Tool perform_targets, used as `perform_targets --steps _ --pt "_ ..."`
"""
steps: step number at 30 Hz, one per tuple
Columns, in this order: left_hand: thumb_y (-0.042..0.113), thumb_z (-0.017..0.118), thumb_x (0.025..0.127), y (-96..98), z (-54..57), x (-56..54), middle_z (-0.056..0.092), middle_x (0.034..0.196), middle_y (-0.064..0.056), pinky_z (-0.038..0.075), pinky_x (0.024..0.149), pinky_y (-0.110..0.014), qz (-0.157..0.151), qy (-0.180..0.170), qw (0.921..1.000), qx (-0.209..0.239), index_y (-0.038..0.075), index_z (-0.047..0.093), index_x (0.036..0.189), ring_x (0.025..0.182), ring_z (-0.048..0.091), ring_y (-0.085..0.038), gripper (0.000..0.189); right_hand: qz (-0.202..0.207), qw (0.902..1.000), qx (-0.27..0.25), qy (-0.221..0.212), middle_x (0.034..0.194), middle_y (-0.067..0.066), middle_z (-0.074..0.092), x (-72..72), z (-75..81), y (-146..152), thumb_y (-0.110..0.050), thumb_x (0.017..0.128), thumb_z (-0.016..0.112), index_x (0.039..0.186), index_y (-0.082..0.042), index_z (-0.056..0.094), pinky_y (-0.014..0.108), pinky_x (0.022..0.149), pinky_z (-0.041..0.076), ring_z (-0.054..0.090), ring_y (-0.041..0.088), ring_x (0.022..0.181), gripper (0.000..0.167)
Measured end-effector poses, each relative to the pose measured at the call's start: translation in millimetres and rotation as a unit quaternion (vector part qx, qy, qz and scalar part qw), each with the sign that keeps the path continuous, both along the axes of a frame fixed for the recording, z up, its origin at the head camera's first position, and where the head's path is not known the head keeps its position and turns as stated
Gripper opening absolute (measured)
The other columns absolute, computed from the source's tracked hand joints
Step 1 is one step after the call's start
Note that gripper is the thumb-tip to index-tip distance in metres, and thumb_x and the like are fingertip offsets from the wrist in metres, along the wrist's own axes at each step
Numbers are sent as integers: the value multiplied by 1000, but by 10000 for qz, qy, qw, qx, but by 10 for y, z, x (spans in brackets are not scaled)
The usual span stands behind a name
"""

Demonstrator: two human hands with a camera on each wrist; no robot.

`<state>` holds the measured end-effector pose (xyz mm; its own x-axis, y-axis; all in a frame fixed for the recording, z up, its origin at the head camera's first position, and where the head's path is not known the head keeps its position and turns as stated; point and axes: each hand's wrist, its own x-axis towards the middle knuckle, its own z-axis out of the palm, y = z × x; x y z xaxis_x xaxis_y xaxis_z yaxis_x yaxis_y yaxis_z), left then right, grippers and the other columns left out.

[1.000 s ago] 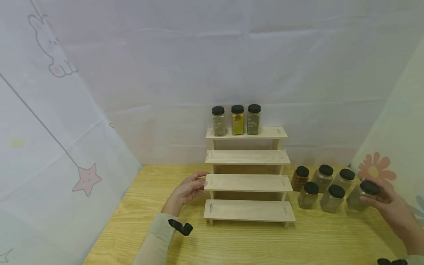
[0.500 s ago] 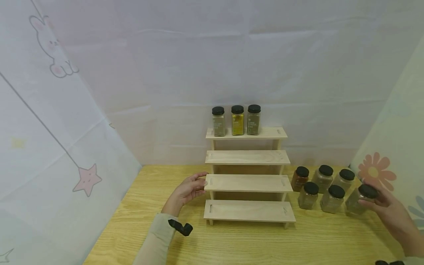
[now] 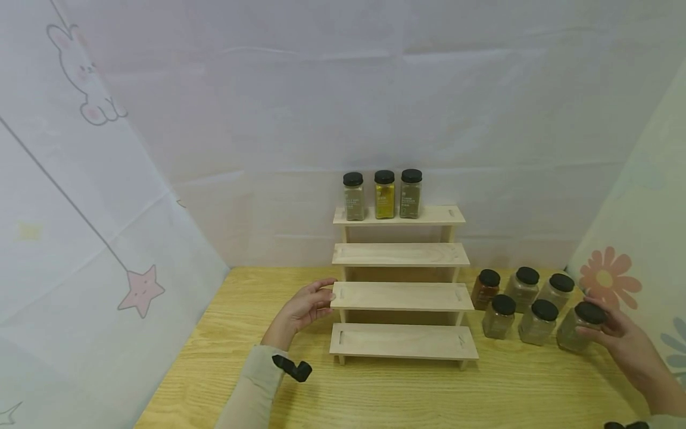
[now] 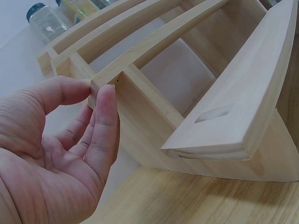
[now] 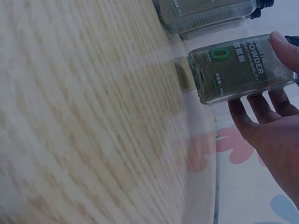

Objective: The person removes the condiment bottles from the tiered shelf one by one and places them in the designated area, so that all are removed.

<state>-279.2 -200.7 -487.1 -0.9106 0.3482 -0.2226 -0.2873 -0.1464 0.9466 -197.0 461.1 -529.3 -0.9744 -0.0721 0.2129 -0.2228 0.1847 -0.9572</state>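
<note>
Head view: we find a four-tier wooden rack (image 3: 402, 295) standing on a wood-grain table (image 3: 375, 396). Three black-capped jars stand upright on its top tier: a greyish-beige jar (image 3: 354, 201) toward the left end, a yellow jar (image 3: 384, 201) beside it, then an olive-brown jar (image 3: 410, 201). The left hand (image 3: 304, 307) is at the left end of the third tier from the top. Right of the rack we count five other capped jars (image 3: 536, 328) on the table, among them a reddish jar (image 3: 484, 292) closest to the rack. The right hand (image 3: 627, 342) grips a cumin-coloured spice jar (image 3: 573, 332) at the group's outer right front.

Left wrist view: we observe the left hand pinching the corner of a rack plank between thumb and fingers. The lowest tier, with its slotted joint, lies nearest the lens.

Right wrist view: we record the right hand clamped on the spice jar, thumb on one side and fingers on the other, near the cap. We read "POWDER" and "SELECTION QUALITY" on its label, next to a green oval. The jar's base is close to the tabletop; we cannot tell whether they touch. A neighbouring jar is near it.
</note>
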Motion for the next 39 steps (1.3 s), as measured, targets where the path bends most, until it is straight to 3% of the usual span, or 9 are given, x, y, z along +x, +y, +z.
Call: perform_targets --steps 8,11,17,24,26,33,35,37,39 --pt "5 63 99 -1 8 13 57 108 -4 59 71 -22 4 23 10000 -43 4 33 156 76 59 -8 65 -278 9967 749 -107 163 -25 1 -20 -17 -14 0 101 59 162 -24 27 0 79 39 37 -24 117 72" --pt "5 63 99 -5 10 18 56 108 -3 59 73 -23 -27 37 10000 -39 3 31 157 76 59 -8 66 -309 9961 815 -106 162 -27 1 -27 -25 -21 -1 101 58 162 -26 26 0 80 40 36 -23 117 73" --pt "5 65 98 -6 -6 2 56 111 -5 59 72 -23 5 18 10000 -64 6 36 155 77 59 -9 64 -305 9957 836 -243 158 -26 19 -46 -33 -13 -4 101 61 163 -28 23 2 76 42 42 -28 104 76" --pt "6 65 98 -6 1 1 57 111 -5 60 73 -24 -5 19 10000 -45 6 35 155 77 59 -10 65 -279 9907 1290 -317 160 -30 -2 -66 -25 -7 -12 103 59 164 -28 15 2 76 39 34 -28 114 77" --pt "6 66 97 -4 12 8 57 110 -5 60 73 -24 -11 19 10000 -25 6 36 155 77 59 -10 64 -265 9895 1383 -340 159 -31 -4 -63 -26 -5 -14 104 58 164 -29 14 2 76 38 28 -23 124 77" --pt "4 65 97 1 37 24 58 110 -5 60 73 -24 -20 17 10000 26 5 36 154 77 60 -10 64 -155 9862 1620 -292 156 -32 -7 -61 2 17 -13 104 58 165 -24 13 3 78 42 28 -21 125 75" --pt "4 65 97 2 40 26 58 110 -5 60 73 -24 -7 19 10000 16 5 36 154 77 60 -10 64 -171 9828 1786 -438 155 -32 -10 -62 32 15 -18 105 58 165 -25 11 4 76 41 20 -1 146 76" --pt "4 64 97 4 41 28 58 109 -4 60 74 -24 5 17 10000 2 6 37 154 77 59 -10 63 -143 9807 1860 -590 155 -32 -10 -61 79 1 -23 106 57 165 -25 8 20 96 48 5 23 153 77" --pt "4 64 97 6 40 29 57 109 -4 60 74 -24 20 10 10000 -12 6 38 153 77 59 -10 62 -173 9780 2000 -575 158 -28 6 -76 140 -6 -25 105 57 165 -24 9 22 96 48 17 21 153 77"
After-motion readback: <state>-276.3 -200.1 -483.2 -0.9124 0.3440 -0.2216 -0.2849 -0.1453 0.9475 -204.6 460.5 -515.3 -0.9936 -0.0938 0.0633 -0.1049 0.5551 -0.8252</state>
